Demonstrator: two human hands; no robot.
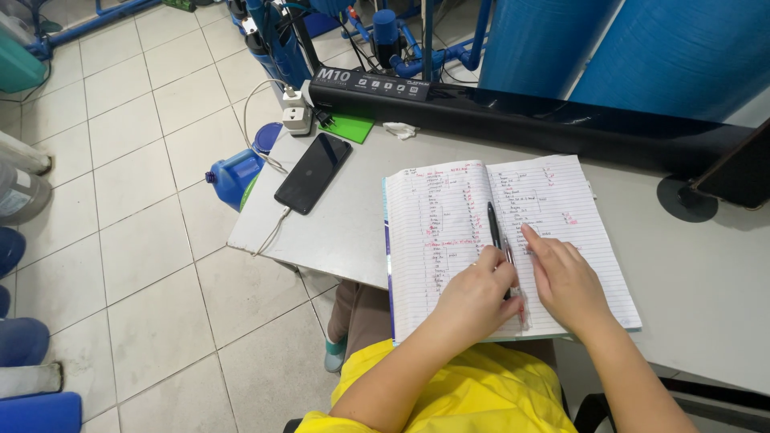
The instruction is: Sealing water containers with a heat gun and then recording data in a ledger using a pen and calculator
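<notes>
Grey counter: open lined notebook, pen in its fold. Left hand fingers curled, holding nothing; right hand flat, index extended on the page.

Bright, even daylight, soft shadows, sharp focus, slight wide-angle bending at edges

A single head-worn camera looked steeply down and slightly forward from close above the grey table, tilted a little, taking in tiled floor at left; the distant blue tanks perhaps stood behind.
</notes>
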